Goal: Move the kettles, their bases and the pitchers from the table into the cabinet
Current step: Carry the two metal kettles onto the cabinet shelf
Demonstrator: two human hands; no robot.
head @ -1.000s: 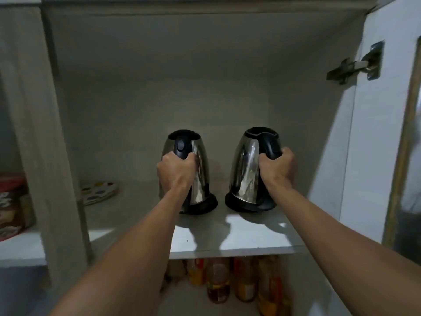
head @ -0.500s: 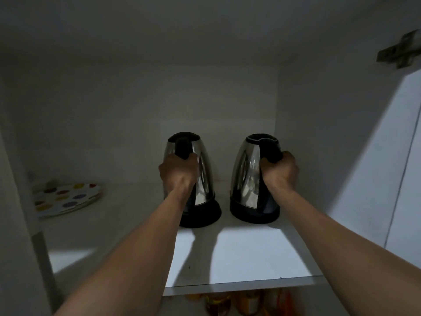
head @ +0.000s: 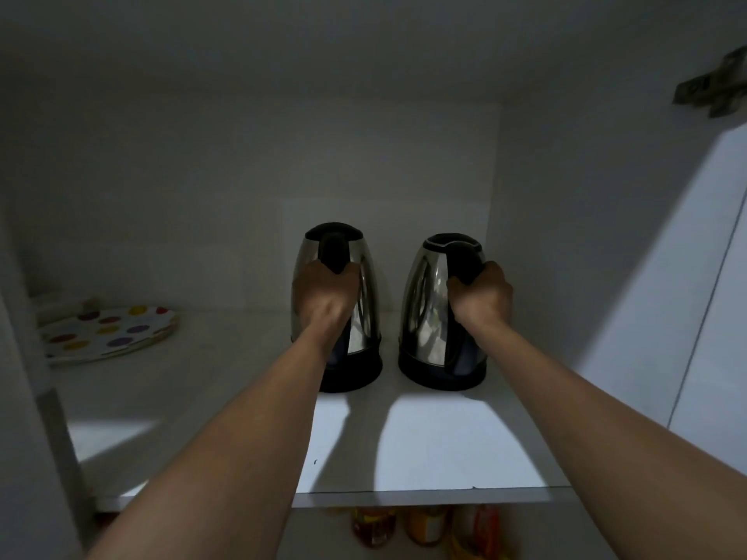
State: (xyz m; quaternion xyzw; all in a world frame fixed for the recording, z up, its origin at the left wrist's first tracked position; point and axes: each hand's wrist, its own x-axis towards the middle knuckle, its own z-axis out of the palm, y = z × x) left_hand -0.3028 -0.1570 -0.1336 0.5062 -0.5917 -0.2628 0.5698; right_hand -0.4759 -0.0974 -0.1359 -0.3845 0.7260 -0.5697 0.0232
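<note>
Two bare forearms reached up from the lower edge onto the white cabinet shelf (head: pixel 424 446), above orange-labelled bottles (head: pixel 376 527) on the level below. Left hand (head: pixel 323 295) was wrapped tight round the black handle of the left stainless-steel kettle (head: pixel 364 313); right hand (head: pixel 483 297) was clenched likewise on the handle of the right stainless-steel kettle (head: pixel 424 313). Both kettles stood upright on black round bases, side by side with a narrow gap, near the rear wall. One stack of spotted multicoloured plates (head: pixel 109 333) lay far left. One metal door hinge (head: pixel 715 88) showed at upper right.
</note>
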